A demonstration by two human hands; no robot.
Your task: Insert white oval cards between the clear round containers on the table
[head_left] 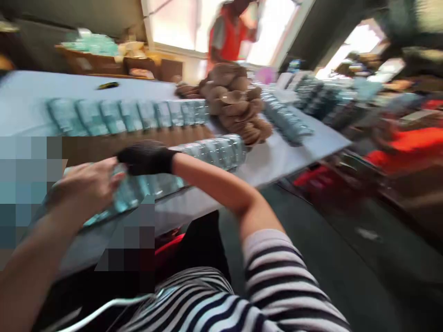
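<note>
My left hand, bare and blurred, is over the left end of the near row of clear plastic packs. Its fingers are curled together, and what they hold, if anything, is hidden. Right beside it, my right hand wears a black glove and reaches across from the right, low over the same row. Its fingertips meet the left hand's fingers, and their grip cannot be made out. A second row of clear packs stands behind, with a brown strip between the rows.
Brown rounded pieces are heaped on the white table. More clear packs line its right side. A yellow-black tool lies at the back left, before a cardboard box. A person in an orange vest stands behind.
</note>
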